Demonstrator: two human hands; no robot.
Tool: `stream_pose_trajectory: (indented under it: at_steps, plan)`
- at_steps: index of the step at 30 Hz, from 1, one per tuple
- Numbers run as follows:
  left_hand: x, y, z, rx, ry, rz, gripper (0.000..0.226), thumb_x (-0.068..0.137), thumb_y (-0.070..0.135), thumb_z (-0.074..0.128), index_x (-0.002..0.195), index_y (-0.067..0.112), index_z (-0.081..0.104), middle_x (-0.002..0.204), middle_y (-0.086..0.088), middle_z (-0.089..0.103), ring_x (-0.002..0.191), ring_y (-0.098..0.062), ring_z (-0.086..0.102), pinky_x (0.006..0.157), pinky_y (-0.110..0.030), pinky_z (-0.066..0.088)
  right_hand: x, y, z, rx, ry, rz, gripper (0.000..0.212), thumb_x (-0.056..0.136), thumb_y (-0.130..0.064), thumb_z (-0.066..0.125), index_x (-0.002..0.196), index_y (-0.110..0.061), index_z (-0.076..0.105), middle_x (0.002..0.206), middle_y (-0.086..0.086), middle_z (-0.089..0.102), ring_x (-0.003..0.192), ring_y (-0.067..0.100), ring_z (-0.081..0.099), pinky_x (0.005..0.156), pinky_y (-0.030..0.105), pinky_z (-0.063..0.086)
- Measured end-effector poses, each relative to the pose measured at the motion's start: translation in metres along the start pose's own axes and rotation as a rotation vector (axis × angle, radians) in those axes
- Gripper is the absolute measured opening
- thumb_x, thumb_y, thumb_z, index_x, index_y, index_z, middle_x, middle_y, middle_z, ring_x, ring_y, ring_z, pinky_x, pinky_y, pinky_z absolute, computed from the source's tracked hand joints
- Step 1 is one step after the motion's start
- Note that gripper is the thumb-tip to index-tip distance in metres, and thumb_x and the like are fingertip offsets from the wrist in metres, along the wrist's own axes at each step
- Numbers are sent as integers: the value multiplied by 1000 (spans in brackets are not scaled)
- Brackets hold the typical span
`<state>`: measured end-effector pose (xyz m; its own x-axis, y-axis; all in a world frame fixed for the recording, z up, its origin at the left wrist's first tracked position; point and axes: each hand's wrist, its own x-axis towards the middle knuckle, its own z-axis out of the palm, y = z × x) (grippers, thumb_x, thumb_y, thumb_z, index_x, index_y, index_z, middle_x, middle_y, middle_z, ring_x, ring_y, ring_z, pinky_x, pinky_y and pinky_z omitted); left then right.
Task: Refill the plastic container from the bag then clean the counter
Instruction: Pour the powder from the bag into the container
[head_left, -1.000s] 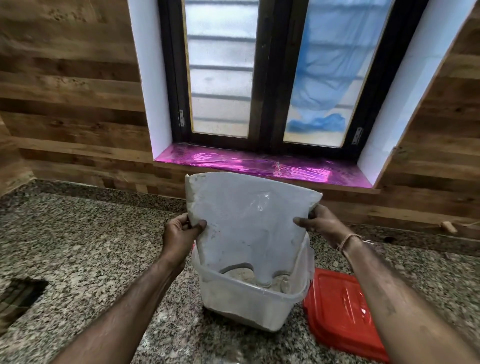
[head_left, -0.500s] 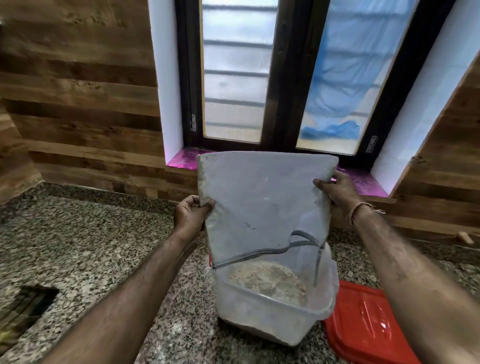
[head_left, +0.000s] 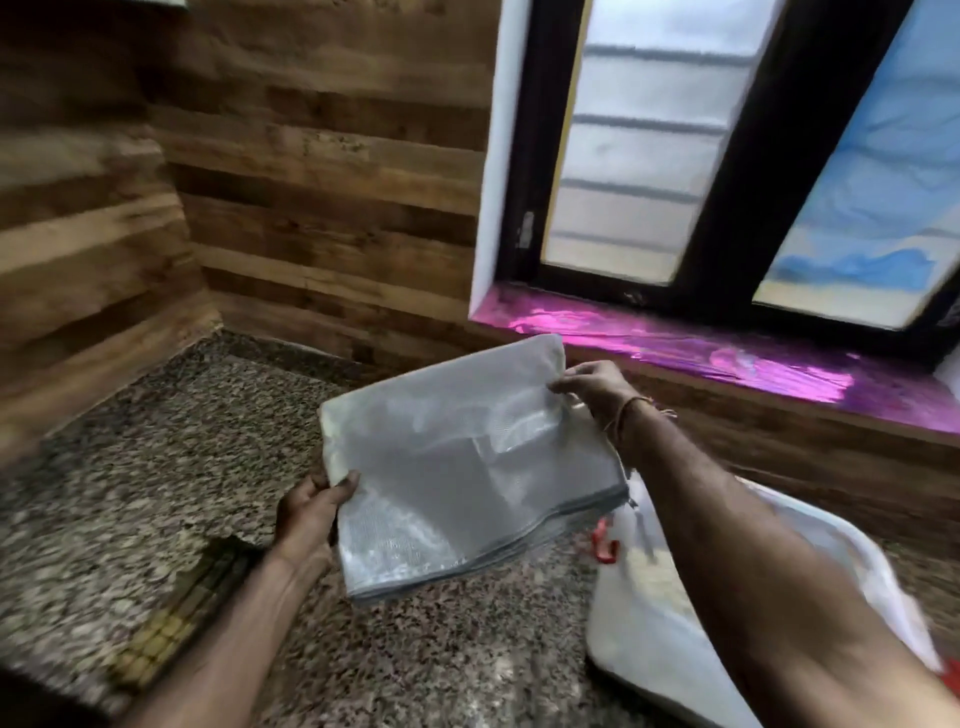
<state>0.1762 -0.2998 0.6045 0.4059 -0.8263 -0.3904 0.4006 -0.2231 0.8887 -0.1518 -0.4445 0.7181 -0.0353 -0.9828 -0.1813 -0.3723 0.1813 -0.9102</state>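
- Crossing the lower right of the view, the right forearm hides much of the translucent white rectangular plastic container (head_left: 649, 639), which stands on the speckled grey-brown granite counter (head_left: 441, 665); pale granular contents show inside it beside the arm, so the refill appears largely done.
- A small red piece (head_left: 602, 543) shows at the container's near corner; what it belongs to cannot be told.
- At lower left, a dark grated opening (head_left: 171, 613) is set into the counter, blurred.
- The left hand (head_left: 306, 514) grips the bag's left edge, thumb on top and fingers curled beneath, carrying the weight of that side.
- The flat, grey translucent plastic bag with a zip-type mouth strip (head_left: 457, 467) is held clear of the counter, to the left of the container, its mouth edge facing down and right towards the container. It looks slack and empty, which suggests it is held taut between two hands to keep any residue from spilling.
- The right hand (head_left: 587, 384), wearing a thread band at the wrist, pinches the bag's far upper corner between thumb and fingertips, steadying the sheet.
- Judged step: set the bag aside, then close the container and wipe the counter; no spilt material can be made out through the blur.
- Beyond, a glossy magenta sill (head_left: 727, 353) runs under a dark-framed window (head_left: 727, 156), set in a wood-plank wall (head_left: 311, 182).
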Motion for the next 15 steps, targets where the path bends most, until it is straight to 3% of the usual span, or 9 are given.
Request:
stream_pose_trajectory:
  at_steps: [4,6,8,11,13,15]
  plan:
    - [10,-19,-59,-37,165,-18,20,86,-4,72,78,10,61,73,-8,72,68,-24,64,49,-26,58,8,12,76,-83,-215,7,17,81,10,67,75,-6,70,58,5,65,43,9,59,44,19,49]
    - [5,-34,-76,11,179,-57,18,86,-5,70,80,9,61,70,-9,70,62,-22,60,40,-18,49,17,28,105,-255,-199,-28,15,75,5,72,86,-6,73,73,6,67,63,14,62,62,29,56]
    - [-4,-48,-87,115,135,-164,15,89,-3,67,85,10,61,65,-6,66,51,-16,57,34,-15,43,25,43,126,-432,-130,-50,27,73,-1,75,98,-11,74,90,6,69,82,18,62,71,28,47]
    - [-10,-72,-104,261,-21,-376,9,91,4,68,96,9,64,69,-7,68,50,-14,57,42,-24,55,29,66,153,-581,-128,-72,34,77,-2,66,108,-17,70,102,7,70,92,26,66,71,24,41]
    - [-10,-86,-108,279,-20,-378,16,93,9,70,105,8,60,72,-5,65,50,-12,53,46,-25,56,35,82,166,-674,-131,-112,37,79,-1,59,107,-23,67,106,8,71,95,29,67,72,27,47]
    - [-9,-91,-107,258,60,-271,27,93,16,71,110,13,51,80,-3,61,59,-13,55,53,-29,56,36,98,173,-745,-127,-125,41,81,-1,53,108,-29,65,109,7,72,94,30,68,77,34,56]
